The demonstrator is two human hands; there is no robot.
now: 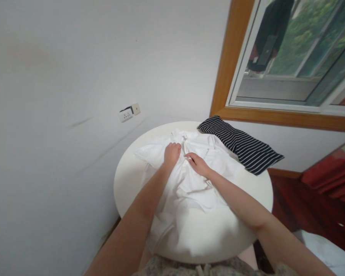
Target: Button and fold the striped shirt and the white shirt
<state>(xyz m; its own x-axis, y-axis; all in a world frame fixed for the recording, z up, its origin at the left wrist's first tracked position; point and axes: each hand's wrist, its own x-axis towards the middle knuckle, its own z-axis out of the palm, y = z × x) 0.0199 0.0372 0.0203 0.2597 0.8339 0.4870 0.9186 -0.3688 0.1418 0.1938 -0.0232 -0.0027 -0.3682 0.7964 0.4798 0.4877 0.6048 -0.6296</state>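
Note:
A white shirt (189, 184) lies spread over a round white table (126, 180), collar end toward the wall. My left hand (171, 152) rests on the upper chest of the shirt with its fingers curled down into the cloth. Just to its right, my right hand (197, 163) pinches the shirt's front edge near the collar between thumb and fingers. The two hands are a few centimetres apart on either side of the shirt's front opening.
A folded black garment with thin white stripes (241, 143) lies at the table's far right edge, below a wood-framed window (227, 57). A wall socket (129, 112) sits on the white wall behind. Red-brown floor (299, 207) and a red object (330, 176) lie to the right.

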